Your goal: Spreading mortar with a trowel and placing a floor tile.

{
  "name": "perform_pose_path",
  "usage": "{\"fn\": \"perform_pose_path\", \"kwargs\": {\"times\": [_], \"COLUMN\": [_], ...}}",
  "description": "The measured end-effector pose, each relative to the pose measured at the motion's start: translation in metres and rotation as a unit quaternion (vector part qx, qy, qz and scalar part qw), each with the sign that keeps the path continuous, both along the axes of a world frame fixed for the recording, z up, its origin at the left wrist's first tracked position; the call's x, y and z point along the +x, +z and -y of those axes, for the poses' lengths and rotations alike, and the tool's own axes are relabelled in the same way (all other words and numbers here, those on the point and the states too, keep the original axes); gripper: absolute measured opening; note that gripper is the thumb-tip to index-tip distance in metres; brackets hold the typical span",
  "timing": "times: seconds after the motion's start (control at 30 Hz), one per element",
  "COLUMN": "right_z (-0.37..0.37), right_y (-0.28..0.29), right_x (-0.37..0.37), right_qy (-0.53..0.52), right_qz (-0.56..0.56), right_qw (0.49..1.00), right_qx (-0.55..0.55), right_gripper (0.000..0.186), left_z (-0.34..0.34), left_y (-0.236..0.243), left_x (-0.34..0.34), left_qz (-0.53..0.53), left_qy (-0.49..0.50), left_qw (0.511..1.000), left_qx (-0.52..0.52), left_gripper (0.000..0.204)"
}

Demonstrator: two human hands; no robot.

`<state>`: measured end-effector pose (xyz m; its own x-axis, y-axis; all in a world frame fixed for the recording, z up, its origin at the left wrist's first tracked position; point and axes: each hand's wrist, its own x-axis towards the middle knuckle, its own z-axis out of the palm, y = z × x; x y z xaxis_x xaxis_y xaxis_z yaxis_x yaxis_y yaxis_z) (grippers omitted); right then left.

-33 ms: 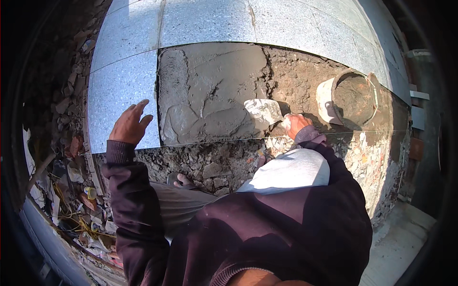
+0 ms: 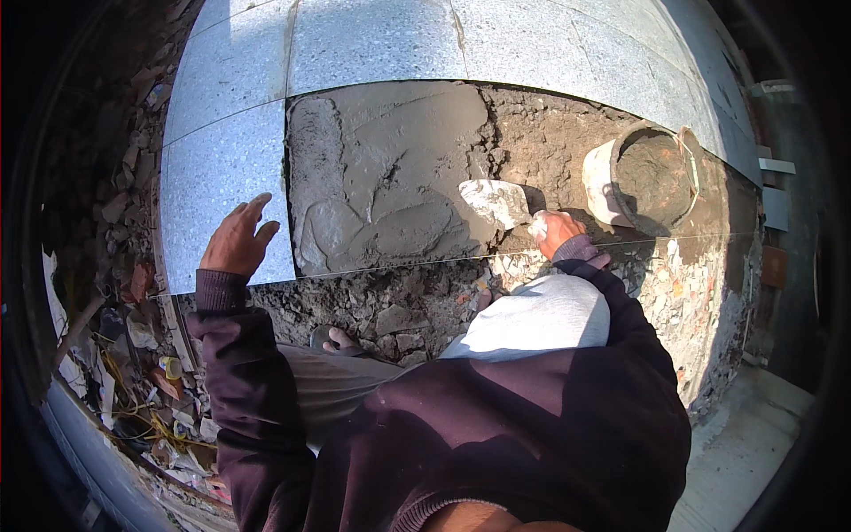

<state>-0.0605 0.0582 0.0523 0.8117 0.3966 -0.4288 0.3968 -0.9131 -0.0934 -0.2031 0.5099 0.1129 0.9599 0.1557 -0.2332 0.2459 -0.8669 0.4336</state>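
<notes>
Little has altered, I note: right hand point(image 2: 559, 233) grips the trowel point(image 2: 496, 202) at the unchanged mortar bed's point(image 2: 403, 133) right edge; left hand point(image 2: 237, 241) empty, fingers loosely spread.

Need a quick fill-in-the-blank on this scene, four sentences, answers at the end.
1. The right hand holds a ____.
2. The left hand, fingers spread, grips ____.
3. In the picture, the wet mortar lies to the ____ of the bucket.
4. The speckled tile nearest the left hand meets the wet mortar along the tile's ____ side.

Missing words: trowel; nothing; left; right.
</notes>
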Motion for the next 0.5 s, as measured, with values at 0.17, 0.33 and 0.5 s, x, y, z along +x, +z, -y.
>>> {"fn": "perform_pose_path", "kwargs": {"times": [0.17, 0.33, 0.5], "right_z": [0.084, 0.191, 0.243], "right_y": [0.075, 0.100, 0.038], "right_x": [0.012, 0.090, 0.157], "right_qy": [-0.182, -0.125, 0.092], "right_qz": [0.153, 0.349, 0.263], "right_qw": [0.970, 0.900, 0.887], "right_qx": [0.045, -0.230, -0.369], "right_gripper": [0.029, 0.018, 0.007], "left_z": [-0.006, -0.010, -0.002], "left_y": [-0.004, 0.005, 0.009], "left_x": [0.004, 0.003, -0.006], "left_qz": [-0.011, -0.008, -0.018], "left_qy": [0.005, -0.017, 0.013], "left_qw": [1.000, 0.999, 0.997], "left_qx": [0.016, 0.042, 0.078], "left_gripper": [0.026, 0.017, 0.021]}}
